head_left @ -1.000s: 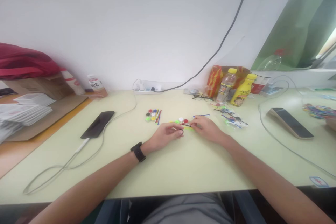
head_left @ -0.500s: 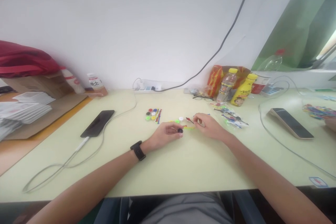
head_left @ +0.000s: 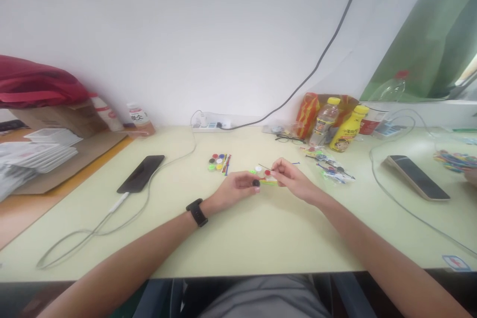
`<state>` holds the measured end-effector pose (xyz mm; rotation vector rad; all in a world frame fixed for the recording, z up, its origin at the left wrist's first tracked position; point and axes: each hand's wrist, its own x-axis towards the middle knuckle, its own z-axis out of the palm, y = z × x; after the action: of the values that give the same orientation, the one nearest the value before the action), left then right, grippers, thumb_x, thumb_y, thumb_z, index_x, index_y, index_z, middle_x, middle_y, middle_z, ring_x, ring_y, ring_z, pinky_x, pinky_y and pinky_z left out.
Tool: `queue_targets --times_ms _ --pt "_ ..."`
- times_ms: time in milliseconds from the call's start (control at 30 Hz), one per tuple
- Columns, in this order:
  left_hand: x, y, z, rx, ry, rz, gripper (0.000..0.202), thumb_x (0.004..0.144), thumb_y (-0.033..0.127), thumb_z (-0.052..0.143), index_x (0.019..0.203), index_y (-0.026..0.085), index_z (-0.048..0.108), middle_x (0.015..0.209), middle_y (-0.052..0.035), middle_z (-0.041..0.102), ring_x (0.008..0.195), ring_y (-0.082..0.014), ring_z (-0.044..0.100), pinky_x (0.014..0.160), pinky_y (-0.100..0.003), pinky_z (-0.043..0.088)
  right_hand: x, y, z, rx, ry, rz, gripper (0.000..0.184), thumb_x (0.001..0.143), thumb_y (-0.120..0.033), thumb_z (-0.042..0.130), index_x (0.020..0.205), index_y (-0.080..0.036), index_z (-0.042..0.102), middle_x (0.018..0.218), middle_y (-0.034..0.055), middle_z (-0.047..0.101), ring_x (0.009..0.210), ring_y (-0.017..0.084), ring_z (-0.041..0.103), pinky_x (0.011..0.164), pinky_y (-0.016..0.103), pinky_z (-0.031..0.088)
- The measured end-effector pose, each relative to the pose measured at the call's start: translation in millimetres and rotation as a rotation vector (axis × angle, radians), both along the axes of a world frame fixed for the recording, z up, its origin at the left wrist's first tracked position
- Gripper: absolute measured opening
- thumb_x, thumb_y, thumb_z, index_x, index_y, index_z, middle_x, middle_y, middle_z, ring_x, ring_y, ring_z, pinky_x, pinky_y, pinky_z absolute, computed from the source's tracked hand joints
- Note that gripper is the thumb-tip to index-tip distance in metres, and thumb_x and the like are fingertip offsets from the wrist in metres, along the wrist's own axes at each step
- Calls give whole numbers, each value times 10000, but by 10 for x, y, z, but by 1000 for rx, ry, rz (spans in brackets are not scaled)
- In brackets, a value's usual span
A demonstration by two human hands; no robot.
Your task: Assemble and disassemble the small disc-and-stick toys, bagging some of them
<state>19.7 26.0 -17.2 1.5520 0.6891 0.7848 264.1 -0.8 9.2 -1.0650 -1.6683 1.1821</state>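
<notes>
Mid-frame, we're pinching a black cap [head_left: 256,183] in left hand [head_left: 239,188], thin stick [head_left: 266,167] in right hand [head_left: 292,178]; likely pairing them, next needing steady aligning.

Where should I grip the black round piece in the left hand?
Probably pinch the black round piece by its exposed rim, coming from the right; it is small and round, and the left hand holds it from the left.
</notes>
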Motion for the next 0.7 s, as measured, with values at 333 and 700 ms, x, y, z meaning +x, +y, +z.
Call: queue_targets --times_ms 333,700 --pt "32 -85 172 70 -37 -61 370 877 384 806 1173 171 745 1204 -126 754 1124 -274 716 1023 -422 552 -250 -90 -175 240 -124 56 240 1031 -414 502 1153 -246 622 969 55 691 883 215 632 750 332 492" --pt "33 -93 122 208 -12 29 340 917 395 760 1162 160 743 1164 -133 761 1057 -263 729 978 -418 588 -199 -116 -145 366 -195 11 195 1049 -402 466 1121 -263 583 1005 62 707 854 212 636 716 336 494"
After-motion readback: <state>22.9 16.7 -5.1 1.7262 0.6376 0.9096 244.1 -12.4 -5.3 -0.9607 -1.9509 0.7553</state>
